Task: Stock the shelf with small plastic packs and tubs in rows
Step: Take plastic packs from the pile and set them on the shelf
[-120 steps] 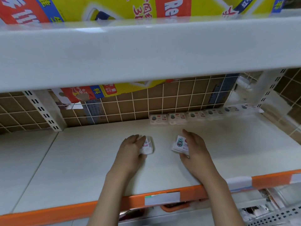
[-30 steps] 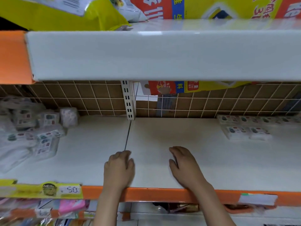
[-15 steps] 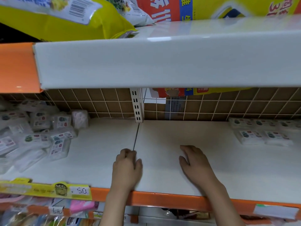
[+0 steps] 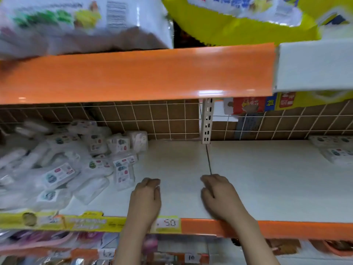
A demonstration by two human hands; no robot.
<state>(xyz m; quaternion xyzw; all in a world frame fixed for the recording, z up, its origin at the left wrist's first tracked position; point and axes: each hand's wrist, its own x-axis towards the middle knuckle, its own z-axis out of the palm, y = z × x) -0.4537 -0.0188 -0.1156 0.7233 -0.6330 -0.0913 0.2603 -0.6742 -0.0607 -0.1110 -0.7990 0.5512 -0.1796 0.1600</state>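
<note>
Fingers: left hand has them loosely curled, palm down, holding nothing; right hand is the same, fingers bent, nothing in them
Hands: both resting on the white shelf near its orange front edge
Packs: messy heap of small plastic packs just left of the left hand
Rows: a few stocked packs far right by the wire back

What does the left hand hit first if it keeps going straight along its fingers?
Probably nothing soon: the left hand points over bare shelf toward the tiled back wall. The pile of packs lies just left of that line, though depth is unclear.
</note>
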